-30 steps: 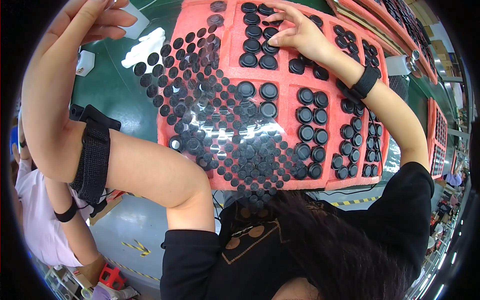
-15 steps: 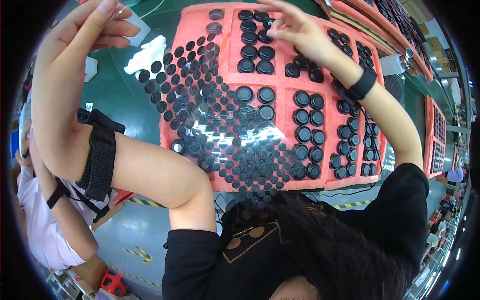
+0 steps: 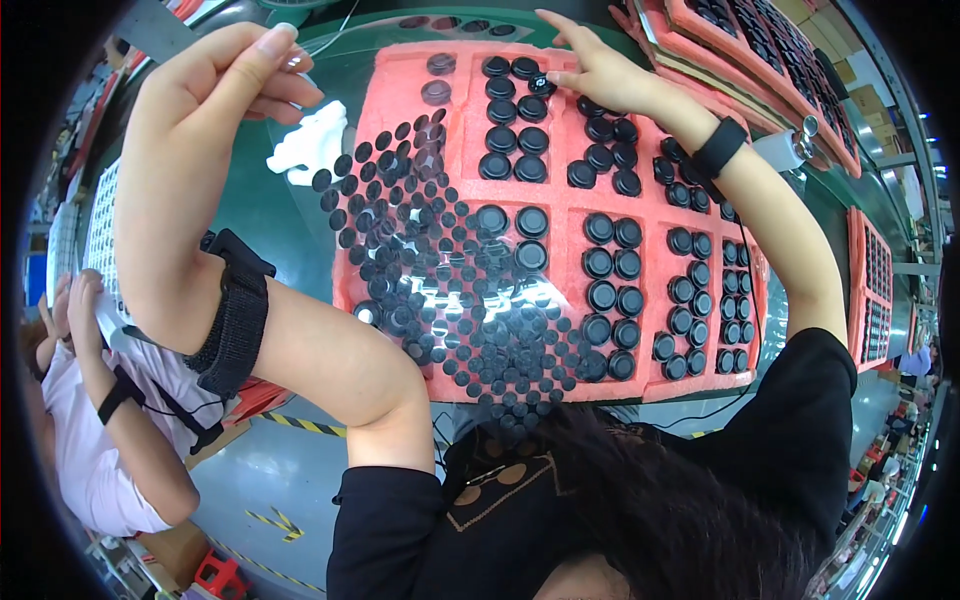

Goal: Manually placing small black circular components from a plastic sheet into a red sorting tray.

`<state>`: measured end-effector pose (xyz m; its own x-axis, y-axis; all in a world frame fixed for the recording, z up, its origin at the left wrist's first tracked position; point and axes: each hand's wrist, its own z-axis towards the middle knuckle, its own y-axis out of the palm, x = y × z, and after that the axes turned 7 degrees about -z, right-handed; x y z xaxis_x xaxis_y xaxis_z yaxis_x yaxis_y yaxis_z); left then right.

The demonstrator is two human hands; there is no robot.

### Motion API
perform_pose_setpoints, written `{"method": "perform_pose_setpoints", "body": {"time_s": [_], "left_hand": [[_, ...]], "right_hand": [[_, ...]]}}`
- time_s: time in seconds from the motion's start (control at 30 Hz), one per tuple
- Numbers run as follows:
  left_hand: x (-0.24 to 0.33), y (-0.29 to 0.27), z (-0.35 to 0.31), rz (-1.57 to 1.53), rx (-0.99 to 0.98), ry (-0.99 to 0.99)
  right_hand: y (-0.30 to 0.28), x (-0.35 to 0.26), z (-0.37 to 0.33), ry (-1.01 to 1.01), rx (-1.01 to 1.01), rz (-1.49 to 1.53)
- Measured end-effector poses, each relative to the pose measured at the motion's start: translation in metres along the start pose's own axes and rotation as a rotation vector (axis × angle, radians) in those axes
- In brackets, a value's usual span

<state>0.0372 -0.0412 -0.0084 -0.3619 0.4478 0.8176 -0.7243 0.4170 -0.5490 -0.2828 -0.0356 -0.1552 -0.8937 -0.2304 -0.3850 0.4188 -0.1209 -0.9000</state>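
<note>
My left hand (image 3: 243,82) is raised at the upper left, thumb and fingers pinched together; whatever they hold is too small or clear to make out. Fingers spread, my right hand (image 3: 605,78) reaches over the far part of a pink foam tray (image 3: 555,190). One lower fingertip meets the edge of a black round cap-like part (image 3: 541,84) with a small pale mark on top. Several similar black round parts (image 3: 498,167) sit in the tray's compartments. A clear sheet of black round stickers (image 3: 440,270) covers the tray's left side, shiny with reflections.
A crumpled white cloth (image 3: 312,143) lies on the green table (image 3: 255,205) left of the tray. More filled pink trays (image 3: 690,45) are stacked at the far right, near a white bottle (image 3: 783,150). At the left, another person (image 3: 105,440) in a pale shirt works close by.
My left hand has shifted right and slightly down in view. The tray and sheet sit slightly lower in the picture. My right hand has moved off the marked part's top toward its right side.
</note>
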Motion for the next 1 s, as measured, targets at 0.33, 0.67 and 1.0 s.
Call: {"method": "perform_pose_setpoints", "body": {"time_s": [0.33, 0.67, 1.0], "left_hand": [[0.007, 0.005, -0.002, -0.021, -0.006, 0.004], [0.007, 0.004, -0.001, -0.016, -0.025, 0.019], [0.010, 0.005, -0.007, 0.004, 0.027, -0.001]], "right_hand": [[0.015, -0.016, 0.015, -0.002, -0.093, -0.040], [0.012, -0.043, 0.021, -0.116, -0.137, -0.279], [0.003, -0.023, 0.031, -0.079, -0.122, 0.136]]}}
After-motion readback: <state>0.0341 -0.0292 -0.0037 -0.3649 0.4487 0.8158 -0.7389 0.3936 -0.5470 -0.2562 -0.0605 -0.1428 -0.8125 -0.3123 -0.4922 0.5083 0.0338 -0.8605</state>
